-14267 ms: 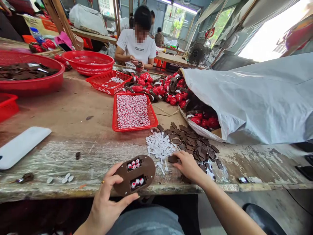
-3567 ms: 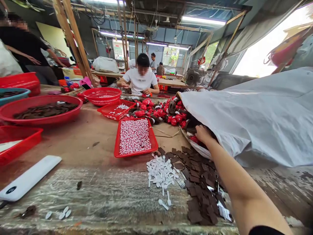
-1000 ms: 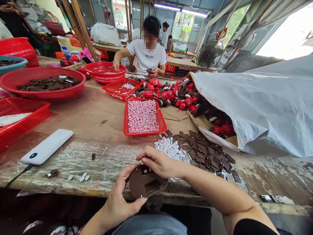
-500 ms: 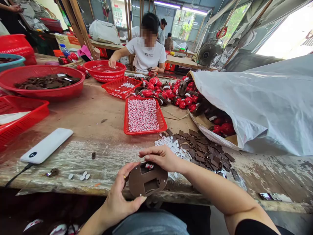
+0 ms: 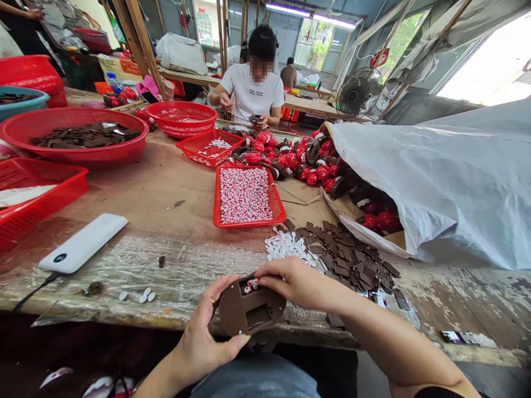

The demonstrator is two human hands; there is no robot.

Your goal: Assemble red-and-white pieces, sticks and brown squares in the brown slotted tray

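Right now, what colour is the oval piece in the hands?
The oval piece is brown, best seen in the head view.

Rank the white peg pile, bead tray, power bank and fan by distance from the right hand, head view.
1. White peg pile, just beyond the right hand.
2. Bead tray, behind the pile.
3. Power bank, far left.
4. Fan, background, right.

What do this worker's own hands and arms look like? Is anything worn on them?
The left hand and right hand are bare, with no gloves. A thin gold-coloured ring sits on a left finger. Both forearms are uncovered, with no watch or bracelet in view. A black sleeve shows high on the right arm.
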